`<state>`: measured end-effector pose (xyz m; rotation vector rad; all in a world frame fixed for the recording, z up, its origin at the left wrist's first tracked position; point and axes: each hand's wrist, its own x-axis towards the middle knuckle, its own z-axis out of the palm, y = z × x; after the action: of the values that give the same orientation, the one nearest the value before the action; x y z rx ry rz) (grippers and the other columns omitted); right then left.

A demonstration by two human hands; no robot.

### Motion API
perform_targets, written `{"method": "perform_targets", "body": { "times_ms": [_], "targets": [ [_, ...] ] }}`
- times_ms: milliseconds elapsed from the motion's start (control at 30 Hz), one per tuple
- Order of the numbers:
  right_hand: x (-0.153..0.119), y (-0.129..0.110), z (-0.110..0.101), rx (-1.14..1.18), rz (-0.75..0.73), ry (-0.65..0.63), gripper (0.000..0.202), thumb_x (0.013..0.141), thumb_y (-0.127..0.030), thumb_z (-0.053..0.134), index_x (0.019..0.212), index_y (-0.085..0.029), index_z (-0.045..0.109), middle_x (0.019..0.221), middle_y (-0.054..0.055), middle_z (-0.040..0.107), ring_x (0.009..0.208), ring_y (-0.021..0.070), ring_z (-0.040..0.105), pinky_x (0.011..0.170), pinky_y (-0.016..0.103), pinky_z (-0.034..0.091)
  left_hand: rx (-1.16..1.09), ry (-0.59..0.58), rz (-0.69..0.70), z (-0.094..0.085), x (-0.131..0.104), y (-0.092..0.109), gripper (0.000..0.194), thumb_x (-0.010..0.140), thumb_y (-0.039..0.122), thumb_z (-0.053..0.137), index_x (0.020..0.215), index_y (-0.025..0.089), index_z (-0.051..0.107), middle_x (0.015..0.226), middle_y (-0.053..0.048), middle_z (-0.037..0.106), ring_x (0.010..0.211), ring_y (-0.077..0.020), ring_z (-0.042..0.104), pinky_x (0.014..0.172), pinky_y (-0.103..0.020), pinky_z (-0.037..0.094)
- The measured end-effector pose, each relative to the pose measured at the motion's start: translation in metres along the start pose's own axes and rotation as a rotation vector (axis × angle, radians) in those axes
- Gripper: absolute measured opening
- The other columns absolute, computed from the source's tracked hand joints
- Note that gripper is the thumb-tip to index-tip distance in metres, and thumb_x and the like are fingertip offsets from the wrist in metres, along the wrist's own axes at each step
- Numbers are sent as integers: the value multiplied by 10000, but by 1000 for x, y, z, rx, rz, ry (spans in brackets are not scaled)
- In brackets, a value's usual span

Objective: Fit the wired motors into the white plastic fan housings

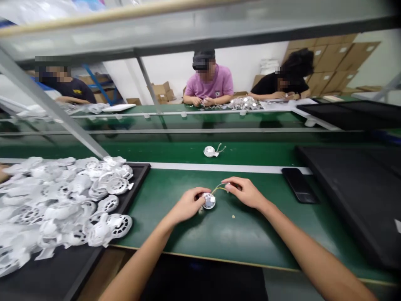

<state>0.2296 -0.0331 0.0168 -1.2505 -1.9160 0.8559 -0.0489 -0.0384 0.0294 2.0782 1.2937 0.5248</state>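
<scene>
A small round disc (209, 201) with a white square on its face is held at its left edge by my left hand (189, 203), thumb and fingers closed on it, above the green table. Thin pale wires (218, 187) rise from the disc toward the right. My right hand (244, 191) pinches the far end of these wires between thumb and fingers. Beyond the white strip, a similar round white piece (209, 151) with two short wires lies on the green surface.
At the left, a black tray (138, 175) bears a heap of white slotted parts (62, 200). A phone (300, 185) and a large black tray (351, 196) lie at the right. Metal posts cross the view; three people work across the line.
</scene>
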Motion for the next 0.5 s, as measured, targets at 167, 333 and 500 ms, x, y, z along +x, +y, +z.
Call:
{"method": "perform_targets", "body": {
  "times_ms": [167, 333, 500],
  "targets": [
    [-5, -13, 16, -98, 1, -95, 359, 1038, -538, 528, 1046, -305, 802, 1037, 16, 786, 890, 202, 687, 825, 324, 483, 11, 103, 11, 20, -34, -6, 390, 1062, 385, 474, 1423, 341, 616, 1504, -70, 556, 1435, -313, 449, 1200, -595, 338],
    [-7, -16, 23, -148, 9, -120, 459, 1084, -511, 439, 934, -260, 793, 911, 22, 756, 836, 191, 669, 775, 308, 447, -94, 127, 135, 25, -32, -6, 571, 961, 422, 701, 1489, 316, 511, 1412, -81, 627, 1330, -294, 560, 1146, -498, 431],
    [-5, -20, 33, -77, 1, -197, 532, 1096, -514, 407, 814, -212, 743, 759, 6, 692, 741, 167, 620, 757, 298, 438, -211, 119, 254, 35, -36, -6, 342, 1001, 331, 660, 1337, 290, 614, 1362, -69, 674, 1282, -250, 626, 1132, -445, 475]
  ]
}}
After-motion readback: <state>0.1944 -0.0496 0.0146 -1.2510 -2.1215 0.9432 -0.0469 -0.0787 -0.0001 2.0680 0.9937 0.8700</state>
